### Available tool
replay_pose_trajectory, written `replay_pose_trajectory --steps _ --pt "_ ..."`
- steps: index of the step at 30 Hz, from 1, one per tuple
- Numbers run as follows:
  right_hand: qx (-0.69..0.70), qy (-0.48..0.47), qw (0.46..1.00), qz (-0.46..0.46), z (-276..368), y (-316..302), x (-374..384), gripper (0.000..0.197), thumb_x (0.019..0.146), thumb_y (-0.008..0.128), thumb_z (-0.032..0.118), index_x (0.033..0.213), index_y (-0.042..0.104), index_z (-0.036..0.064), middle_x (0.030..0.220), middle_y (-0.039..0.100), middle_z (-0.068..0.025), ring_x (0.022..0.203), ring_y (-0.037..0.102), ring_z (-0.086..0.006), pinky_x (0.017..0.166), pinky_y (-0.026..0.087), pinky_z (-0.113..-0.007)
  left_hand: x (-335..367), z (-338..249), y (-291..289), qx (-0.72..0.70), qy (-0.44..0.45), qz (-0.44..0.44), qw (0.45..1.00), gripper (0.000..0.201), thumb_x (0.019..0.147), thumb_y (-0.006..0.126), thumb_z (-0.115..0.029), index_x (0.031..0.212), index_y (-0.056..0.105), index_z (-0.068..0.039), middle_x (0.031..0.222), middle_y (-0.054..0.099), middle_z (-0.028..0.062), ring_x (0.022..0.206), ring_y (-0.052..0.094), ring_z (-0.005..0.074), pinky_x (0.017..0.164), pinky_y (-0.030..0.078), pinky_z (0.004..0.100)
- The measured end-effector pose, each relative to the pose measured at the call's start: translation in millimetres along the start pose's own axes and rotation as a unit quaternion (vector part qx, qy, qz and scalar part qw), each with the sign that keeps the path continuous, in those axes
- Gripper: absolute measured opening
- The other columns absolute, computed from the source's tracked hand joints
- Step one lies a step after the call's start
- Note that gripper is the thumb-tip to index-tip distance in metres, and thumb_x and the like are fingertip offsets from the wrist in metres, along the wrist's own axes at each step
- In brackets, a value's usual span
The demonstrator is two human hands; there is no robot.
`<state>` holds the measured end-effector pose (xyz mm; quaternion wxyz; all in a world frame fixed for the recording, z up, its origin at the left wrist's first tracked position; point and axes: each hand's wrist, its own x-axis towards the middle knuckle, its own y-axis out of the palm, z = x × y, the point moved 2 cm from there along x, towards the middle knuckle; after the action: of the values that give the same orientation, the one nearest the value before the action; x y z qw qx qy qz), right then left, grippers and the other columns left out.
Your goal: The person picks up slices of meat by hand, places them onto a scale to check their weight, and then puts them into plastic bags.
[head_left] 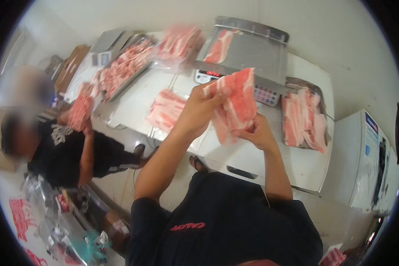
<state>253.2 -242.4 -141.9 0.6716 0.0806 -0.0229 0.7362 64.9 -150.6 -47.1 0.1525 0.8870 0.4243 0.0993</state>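
Between my two hands, above the front of the white table, are slices of raw pork belly (240, 95), pink with white fat streaks. My left hand (202, 107) is closed on their upper left side, thumb on the front face. Lower down, my right hand (258, 134) pinches the bottom right edge. Just beyond stands a digital scale (264, 55) with a metal pan and a lit red display; one pork belly strip (220, 46) lies on its pan. A flat stack of pork belly (165, 110) rests on the table left of my hands.
A metal tray (291, 145) of pork strips sits at the right. Farther left are a bagged stack of meat (178, 44), a tray heaped with meat pieces (124, 66) and another scale (108, 42). A co-worker (60, 153) at left holds meat. A white appliance (352, 157) stands right.
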Motion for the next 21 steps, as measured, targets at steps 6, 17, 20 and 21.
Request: replay_pose_trajectory --steps 6,17,20,21 --pt "0.09 0.091 0.991 0.044 -19 -14 -33 0.079 0.091 0.084 0.031 0.153 0.045 -0.0001 0.138 0.062 -0.0136 0.124 0.065 -0.0229 0.103 0.056 -0.039 -10 4 -5 0.032 -0.032 -0.036 0.998 0.032 0.103 0.071 -0.015 0.127 0.067 0.005 0.11 0.075 0.0061 0.097 0.07 0.0116 0.088 0.056 0.0288" --pt "0.654 0.16 0.738 -0.051 -71 56 -39 0.079 0.101 0.052 0.06 0.162 0.038 0.0113 0.163 0.043 -0.0163 0.148 0.041 -0.0378 0.123 0.033 -0.055 -64 111 -22 0.296 0.058 -0.208 0.931 0.044 0.099 0.073 -0.024 0.136 0.064 -0.002 0.153 0.058 0.0199 0.141 0.056 0.0294 0.11 0.048 0.0438" --pt "0.631 0.178 0.752 -0.059 -89 48 -56 0.075 0.104 0.053 0.054 0.162 0.037 0.0094 0.164 0.041 -0.0162 0.148 0.042 -0.0372 0.123 0.033 -0.055 -94 110 -63 0.457 -0.024 -0.271 0.847 0.056 0.092 0.08 -0.04 0.132 0.065 -0.004 0.139 0.066 0.0168 0.132 0.062 0.0305 0.105 0.051 0.043" --pt "0.623 0.2 0.751 -0.087 -88 47 -58 0.067 0.106 0.052 0.048 0.158 0.042 0.0086 0.158 0.049 -0.0149 0.143 0.048 -0.0348 0.119 0.039 -0.053 -97 113 -71 0.551 -0.018 -0.252 0.795 0.053 0.091 0.08 -0.039 0.128 0.066 -0.004 0.129 0.068 0.0162 0.122 0.064 0.0315 0.098 0.052 0.0438"
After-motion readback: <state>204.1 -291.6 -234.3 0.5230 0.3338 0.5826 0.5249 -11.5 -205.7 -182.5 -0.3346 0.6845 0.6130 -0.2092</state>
